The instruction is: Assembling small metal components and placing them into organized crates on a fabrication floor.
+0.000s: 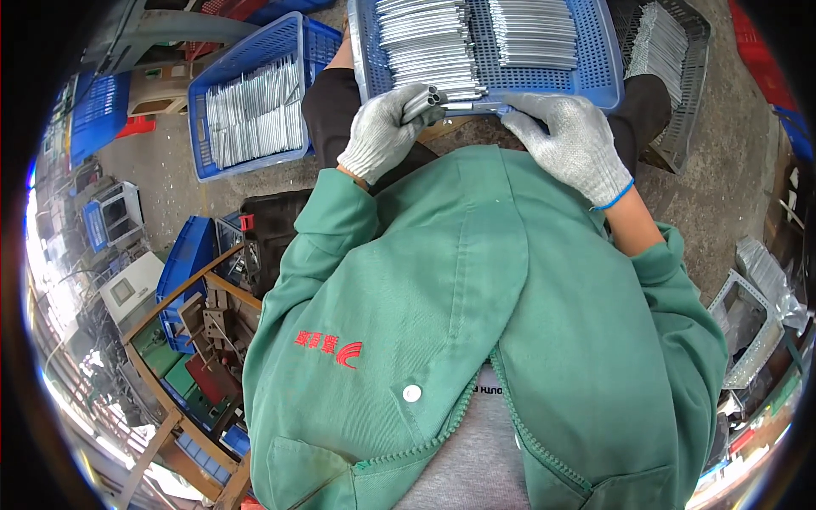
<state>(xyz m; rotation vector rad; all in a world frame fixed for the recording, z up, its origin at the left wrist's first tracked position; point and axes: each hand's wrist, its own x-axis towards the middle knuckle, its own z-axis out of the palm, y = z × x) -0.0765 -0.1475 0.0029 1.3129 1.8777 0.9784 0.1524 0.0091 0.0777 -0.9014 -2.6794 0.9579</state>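
My left hand [379, 134], in a whitish knit glove, is closed around a few short metal tubes [422, 104] whose open ends face me. My right hand [571, 146], gloved likewise with a blue cuff edge, pinches a slim tool [483, 108] with a bluish part at the fingers. Its thin, pale end points left and meets the tubes at the left fingertips; its exact kind cannot be made out. Just beyond both hands is a blue plastic crate [595, 59], holding two stacks of silvery tubes [531, 34].
Another blue crate [197, 136] with tubes stands on the floor at the left. A dark crate [699, 51] with more tubes is at the right. At the lower left, a wooden-framed bench [144, 327] carries blue bins and metal parts. A pale metal frame [761, 340] lies lower right.
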